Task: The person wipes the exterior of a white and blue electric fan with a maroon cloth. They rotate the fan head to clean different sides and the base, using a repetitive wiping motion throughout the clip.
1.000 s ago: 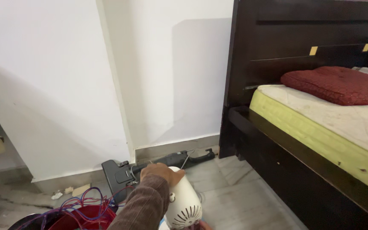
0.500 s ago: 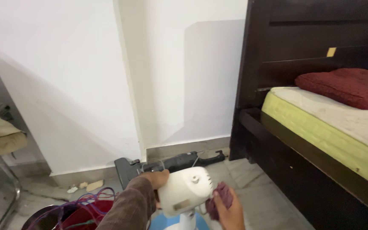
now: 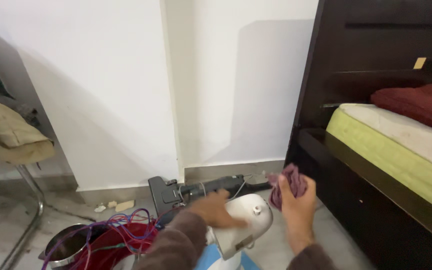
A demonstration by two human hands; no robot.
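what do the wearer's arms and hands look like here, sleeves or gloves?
Both hands are bare: no gloves, rings or watch visible. The left hand comes out of a brown ribbed knit sleeve; it is motion-blurred. The right hand shows a bare wrist above a matching brown cuff at the frame's bottom edge.

Ahead of me a white wall (image 3: 116,90) meets the pale stone floor (image 3: 6,230). On my right stands a dark wooden bed (image 3: 376,75) with a yellow-edged mattress (image 3: 391,155); far left, a metal-legged chair (image 3: 26,185).

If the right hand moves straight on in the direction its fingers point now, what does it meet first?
The right hand, gripping a maroon cloth, points up toward the wall. Probably the dark bed frame edge or the white wall comes first; depth is unclear.
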